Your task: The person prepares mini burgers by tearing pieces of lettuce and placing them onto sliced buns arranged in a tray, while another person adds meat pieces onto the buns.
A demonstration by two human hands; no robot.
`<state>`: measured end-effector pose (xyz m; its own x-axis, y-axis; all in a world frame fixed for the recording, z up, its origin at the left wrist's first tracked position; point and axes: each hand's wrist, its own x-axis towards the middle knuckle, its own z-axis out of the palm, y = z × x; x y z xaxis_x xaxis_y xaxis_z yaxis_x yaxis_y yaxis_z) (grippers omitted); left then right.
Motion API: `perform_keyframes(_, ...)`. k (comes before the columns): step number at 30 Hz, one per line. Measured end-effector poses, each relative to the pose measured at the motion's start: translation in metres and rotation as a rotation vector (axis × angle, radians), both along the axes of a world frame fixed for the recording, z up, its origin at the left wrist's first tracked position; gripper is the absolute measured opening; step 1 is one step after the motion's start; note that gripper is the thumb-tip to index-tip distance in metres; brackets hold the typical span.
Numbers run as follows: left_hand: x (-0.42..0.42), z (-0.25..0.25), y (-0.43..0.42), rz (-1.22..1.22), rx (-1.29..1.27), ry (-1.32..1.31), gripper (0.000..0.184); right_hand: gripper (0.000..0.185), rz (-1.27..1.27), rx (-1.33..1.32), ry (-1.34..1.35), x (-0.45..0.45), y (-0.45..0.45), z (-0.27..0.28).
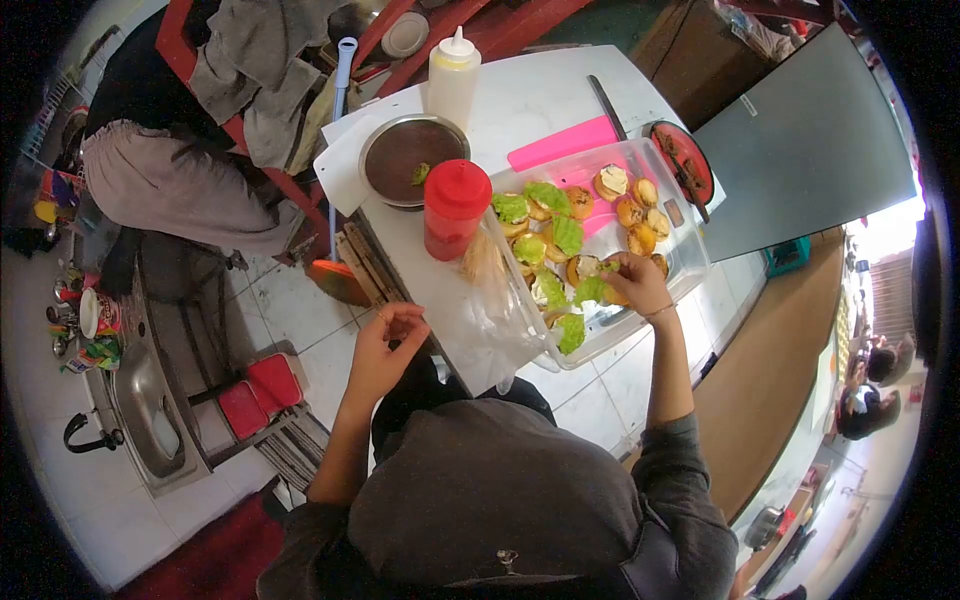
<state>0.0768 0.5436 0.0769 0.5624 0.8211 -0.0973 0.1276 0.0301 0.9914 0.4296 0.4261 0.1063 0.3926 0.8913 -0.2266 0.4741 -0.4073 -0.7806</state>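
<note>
A clear plastic tray [690, 262] holds several small buns [630, 210], some topped with green lettuce [567, 235]. My right hand [640, 284] reaches over the tray's near right part, its fingers pinched on a piece of lettuce [592, 290] above the buns. Off the table's left edge, my left hand [390, 340] is raised with its fingers curled but apart, holding nothing. Between my hands lies a crumpled clear plastic bag [490, 335]. Left of the tray stands a red squeeze bottle [456, 215].
A bowl of dark sauce [400, 160], a white bottle [455, 80], a pink board [562, 142] and a red plate [685, 160] are on the white table [530, 90]. Another person [175, 180] is at the upper left. A sink [150, 410] is at left.
</note>
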Motion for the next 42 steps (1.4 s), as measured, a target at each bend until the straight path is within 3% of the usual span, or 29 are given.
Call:
perform_keyframes(6, -0.003, 0.005, 0.000, 0.053, -0.012, -0.029, 0.020, 0.017, 0.018, 0.097, -0.374, 0.012, 0.020, -0.032)
perform_keyframes(12, -0.011, -0.001, 0.008, 0.097, 0.007, -0.025, 0.019, 0.013, -0.145, 0.186, -0.286, 0.007, 0.017, -0.025)
perform_keyframes(18, -0.015, 0.002, 0.016, 0.121, 0.027, -0.032, 0.020, 0.015, -0.048, 0.148, -0.291, 0.000, -0.001, -0.029)
perform_keyframes(24, -0.014, 0.003, 0.024, 0.101, 0.029, -0.040, 0.020, 0.015, 0.044, 0.257, -0.547, -0.018, 0.004, -0.024)
perform_keyframes(31, -0.018, 0.018, 0.067, 0.161, 0.055, -0.141, 0.018, 0.015, 0.035, 0.328, -0.628, -0.025, 0.001, -0.025)
perform_keyframes(34, -0.001, 0.021, 0.114, 0.225, 0.271, -0.068, 0.015, 0.016, -0.100, 0.331, -0.557, -0.030, -0.003, -0.004)
perform_keyframes(36, 0.023, 0.036, 0.145, 0.144, 0.620, 0.028, 0.013, 0.017, -0.171, 0.340, -0.526, -0.034, -0.008, 0.009)
perform_keyframes(40, 0.080, 0.022, 0.200, -0.212, 0.939, 0.377, 0.020, 0.016, -0.309, 0.268, -0.419, -0.062, -0.015, 0.041)
perform_keyframes(42, 0.104, 0.008, 0.213, -0.326, 0.900, 0.621, 0.023, 0.018, -0.286, 0.285, -0.497, -0.068, -0.023, 0.041)
